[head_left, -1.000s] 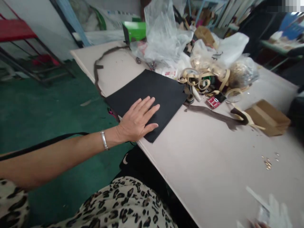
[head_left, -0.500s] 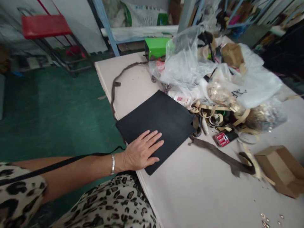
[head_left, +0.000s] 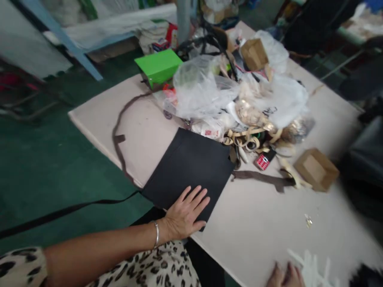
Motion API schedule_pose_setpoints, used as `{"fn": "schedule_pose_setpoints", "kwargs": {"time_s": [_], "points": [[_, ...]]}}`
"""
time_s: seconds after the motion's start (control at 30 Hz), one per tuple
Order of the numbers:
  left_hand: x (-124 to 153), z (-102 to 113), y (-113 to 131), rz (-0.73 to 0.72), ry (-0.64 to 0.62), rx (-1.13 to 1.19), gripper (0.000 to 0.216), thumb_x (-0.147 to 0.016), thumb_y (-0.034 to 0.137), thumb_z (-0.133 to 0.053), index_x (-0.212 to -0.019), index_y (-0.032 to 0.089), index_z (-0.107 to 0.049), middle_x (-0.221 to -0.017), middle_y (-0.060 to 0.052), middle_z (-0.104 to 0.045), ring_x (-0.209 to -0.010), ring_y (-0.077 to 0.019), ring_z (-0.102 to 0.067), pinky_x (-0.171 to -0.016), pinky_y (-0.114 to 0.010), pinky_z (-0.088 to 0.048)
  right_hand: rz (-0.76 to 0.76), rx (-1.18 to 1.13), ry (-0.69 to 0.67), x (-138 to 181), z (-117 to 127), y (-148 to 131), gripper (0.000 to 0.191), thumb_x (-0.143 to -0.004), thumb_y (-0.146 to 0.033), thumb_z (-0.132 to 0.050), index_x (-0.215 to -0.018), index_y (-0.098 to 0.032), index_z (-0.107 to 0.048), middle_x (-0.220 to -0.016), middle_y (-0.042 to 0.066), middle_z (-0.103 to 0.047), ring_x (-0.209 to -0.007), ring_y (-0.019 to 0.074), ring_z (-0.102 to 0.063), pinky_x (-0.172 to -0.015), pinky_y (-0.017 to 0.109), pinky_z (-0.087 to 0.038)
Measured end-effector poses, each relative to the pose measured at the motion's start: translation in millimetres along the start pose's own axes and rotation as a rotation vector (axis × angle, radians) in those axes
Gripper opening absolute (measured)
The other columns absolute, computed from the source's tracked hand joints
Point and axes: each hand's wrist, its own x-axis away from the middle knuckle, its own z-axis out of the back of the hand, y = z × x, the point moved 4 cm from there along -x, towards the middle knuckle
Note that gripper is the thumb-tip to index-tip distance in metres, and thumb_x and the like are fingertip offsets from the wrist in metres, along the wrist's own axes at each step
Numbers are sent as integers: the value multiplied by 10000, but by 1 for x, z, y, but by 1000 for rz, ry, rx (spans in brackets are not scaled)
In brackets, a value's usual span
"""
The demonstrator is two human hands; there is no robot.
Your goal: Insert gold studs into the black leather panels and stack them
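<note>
My left hand [head_left: 187, 215] lies flat with fingers spread on a flat, black, leather-like piece [head_left: 194, 163] at the table's near edge. From that piece's left corner a black strap [head_left: 89, 204] runs off to the lower left, over the floor side. At the bottom edge, part of my right hand [head_left: 284, 275] shows, its fingers bent and smeared by motion. Just right of those fingertips lie several white strips [head_left: 314, 267]; whether any is held is hidden. A dark brown strip [head_left: 263, 177] lies against the black piece's right corner.
Clear plastic bags [head_left: 203, 83], a green box [head_left: 158, 65] and coils of beige tape [head_left: 251, 141] crowd the back of the table [head_left: 254, 215]. An open cardboard box [head_left: 317, 169] and small gold-coloured bits [head_left: 308, 220] lie to the right.
The view has swung right and down. My right hand and the white strips have come into view at the bottom. My left hand still rests flat on the black piece.
</note>
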Motion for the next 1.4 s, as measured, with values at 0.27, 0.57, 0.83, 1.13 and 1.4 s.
{"fn": "schedule_pose_setpoints", "kwargs": {"time_s": [0.27, 0.57, 0.83, 1.13, 1.4], "points": [[-9, -4, 4, -174, -157, 44, 736, -890, 565, -585, -1468, 129, -453, -1585, -165, -340, -1472, -395, -278, -1198, -617, -202, -321, 253, 31, 59, -13, 61, 515, -953, -487, -438, -1195, -72, -622, -1244, 238, -609, -1182, 365, -549, -1007, 568, -412], [-7, -8, 6, -211, -178, -37, 705, -915, 540, -543, -1476, 127, -434, -1597, -166, -317, -1485, -394, -245, -1197, -607, -194, -370, 255, -14, 59, -13, 62, 493, -955, -438, -452, -1242, -60, -589, -1311, 266, -567, -1269, 355, -481, -1058, 561, -359], [-7, -12, 8, -222, -146, -79, 705, -921, 544, -536, -1478, 130, -417, -1581, -184, -347, -1484, -391, -251, -1193, -603, -192, -385, 268, -29, 61, -12, 64, 491, -959, -436, -446, -1274, -84, -578, -1341, 237, -562, -1298, 347, -466, -1078, 566, -348], [-6, -16, 8, -235, -113, -88, 744, -900, 561, -564, -1489, 143, -388, -1567, -195, -372, -1475, -396, -272, -1181, -597, -211, -338, 238, 26, 61, -9, 63, 491, -972, -424, -450, -1232, -44, -620, -1298, 254, -595, -1265, 343, -505, -1082, 537, -368], [-1, -21, 9, -258, -64, -110, 739, -897, 582, -553, -1470, 139, -407, -1582, -172, -358, -1481, -378, -260, -1195, -565, -192, -301, 228, 114, 69, -12, 74, 445, -986, -402, -431, -1181, -65, -646, -1230, 218, -643, -1223, 348, -542, -1043, 556, -391]]}}
